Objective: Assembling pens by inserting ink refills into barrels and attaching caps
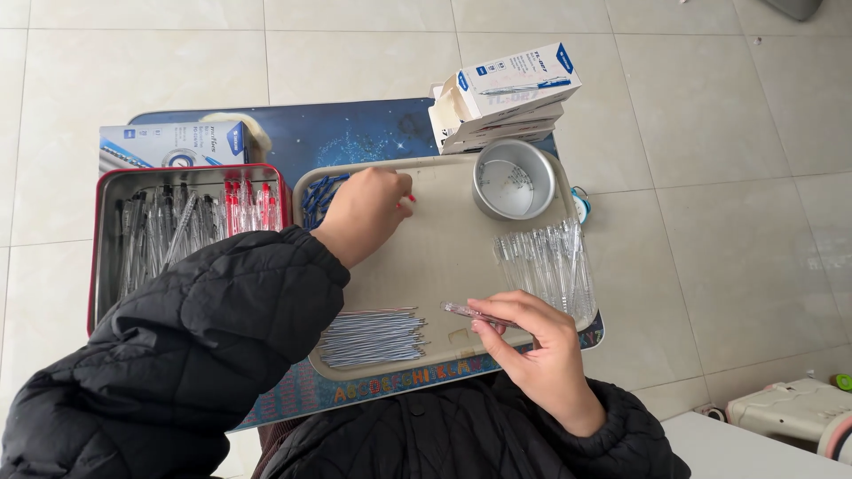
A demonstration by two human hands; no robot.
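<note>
From my remote station I note, far left, a red-rimmed metal tin [105, 257] holding finished clear-barrelled pens, some black, some red, so a good share of assembly appears done; beside it the left hand [364, 213] reaches into a heap of small blue pen parts [318, 197] at the corner of the beige plastic tray [435, 257], fingers curled, something red at the fingertips, though I cannot tell whether it is gripped; a bundle of thin refills [373, 337] lies on the tray's near edge; the right hand [537, 346] pinches a clear pen barrel [475, 313]; many empty clear barrels [550, 262] remain, by a round metal cup [513, 180] and stacked white cartons [506, 96]; a starry blue mat [355, 133] covers the low table; the floor is pale tile
</note>
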